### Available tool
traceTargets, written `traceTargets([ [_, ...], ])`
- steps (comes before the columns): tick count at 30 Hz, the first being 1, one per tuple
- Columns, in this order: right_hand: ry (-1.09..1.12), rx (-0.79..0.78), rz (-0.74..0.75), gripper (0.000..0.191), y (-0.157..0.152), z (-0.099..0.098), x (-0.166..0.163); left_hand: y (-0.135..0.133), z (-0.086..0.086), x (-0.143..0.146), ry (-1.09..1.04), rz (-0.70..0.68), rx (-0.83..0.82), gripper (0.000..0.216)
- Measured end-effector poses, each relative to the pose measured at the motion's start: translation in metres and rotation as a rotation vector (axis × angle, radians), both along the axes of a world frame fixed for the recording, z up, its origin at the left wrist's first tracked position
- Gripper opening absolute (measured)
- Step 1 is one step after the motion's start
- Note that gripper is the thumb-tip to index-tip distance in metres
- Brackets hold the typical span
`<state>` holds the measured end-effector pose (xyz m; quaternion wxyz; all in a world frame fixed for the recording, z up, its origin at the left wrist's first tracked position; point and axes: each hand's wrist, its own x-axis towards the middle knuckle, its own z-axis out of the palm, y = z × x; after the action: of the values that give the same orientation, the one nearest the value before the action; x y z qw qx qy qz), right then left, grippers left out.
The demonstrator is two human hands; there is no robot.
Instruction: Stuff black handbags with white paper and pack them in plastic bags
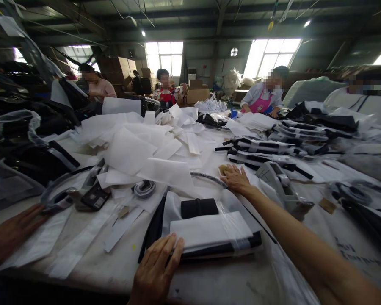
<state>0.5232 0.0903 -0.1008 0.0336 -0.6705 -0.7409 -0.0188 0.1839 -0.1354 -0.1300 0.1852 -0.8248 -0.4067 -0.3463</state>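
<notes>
My left hand point(157, 267) lies with fingers stretched out on the near left corner of a folded black bag point(252, 242). The bag is wrapped in white sheet, and a folded white paper point(206, 226) lies across it under a strip of clear tape. A short black rolled part point(199, 208) sits just behind the paper. Reaching forward, my right hand point(236, 180) rests its extended fingers on a yellowish sponge point(222, 169) in a small dish. Close to my right forearm stands a grey tape dispenser point(277, 184).
Loose white sheets point(130, 146) are heaped across the table's middle. Wrapped black straps point(260, 148) are stacked at right. Another person's hand point(19, 226) is at far left beside a second tape dispenser point(90, 188). Co-workers point(262, 99) stand behind the table.
</notes>
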Motion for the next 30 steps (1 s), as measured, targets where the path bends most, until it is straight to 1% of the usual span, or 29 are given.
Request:
traceTargets([
  [2,0.015,-0.011,0.004,0.044,0.002,-0.002,0.002,-0.001,0.002,-0.001,0.032,-0.001,-0.018,0.041],
  [4,0.039,0.000,0.011,0.041,-0.001,0.002,0.006,-0.002,0.003,-0.001,0.034,0.008,-0.025,0.040],
  [6,0.071,0.031,0.023,0.040,-0.009,0.011,0.009,-0.002,0.003,-0.001,0.034,0.019,-0.029,0.040],
  [8,0.116,0.075,0.049,0.037,-0.022,0.025,0.009,-0.002,0.003,-0.001,0.036,0.023,-0.024,0.039],
  [10,0.167,0.123,0.092,0.030,-0.039,0.040,-0.001,-0.001,0.002,-0.001,0.036,0.014,-0.015,0.038],
  [12,0.288,0.157,0.196,0.028,-0.058,0.054,-0.023,0.000,0.003,-0.001,0.032,0.000,-0.002,0.037],
  [13,0.380,0.162,0.283,0.026,-0.067,0.060,-0.038,0.000,0.003,-0.001,0.035,-0.005,-0.001,0.038],
  [15,0.547,0.109,0.490,0.022,-0.083,0.068,-0.073,-0.001,0.004,-0.001,0.041,-0.010,0.002,0.038],
  [16,0.566,0.042,0.596,0.021,-0.090,0.069,-0.092,-0.001,0.004,-0.001,0.044,-0.012,0.007,0.038],
  [17,0.530,-0.051,0.679,0.022,-0.095,0.068,-0.111,-0.001,0.003,-0.001,0.042,-0.009,0.016,0.038],
  [18,0.459,-0.159,0.741,0.025,-0.098,0.066,-0.128,-0.001,0.003,0.000,0.033,-0.001,0.028,0.037],
  [19,0.381,-0.255,0.767,0.029,-0.099,0.063,-0.142,-0.001,0.002,0.001,0.023,0.009,0.044,0.037],
  [21,0.267,-0.375,0.743,0.036,-0.098,0.055,-0.165,0.000,-0.001,0.002,0.013,0.025,0.066,0.036],
  [23,0.234,-0.414,0.684,0.039,-0.094,0.050,-0.176,0.001,-0.003,0.002,0.021,0.030,0.068,0.036],
  [27,0.262,-0.449,0.626,0.043,-0.084,0.050,-0.178,0.003,-0.006,-0.001,0.045,0.022,0.079,0.037],
  [30,0.344,-0.407,0.583,0.044,-0.084,0.055,-0.171,0.005,-0.007,-0.004,0.059,0.006,0.112,0.037],
])
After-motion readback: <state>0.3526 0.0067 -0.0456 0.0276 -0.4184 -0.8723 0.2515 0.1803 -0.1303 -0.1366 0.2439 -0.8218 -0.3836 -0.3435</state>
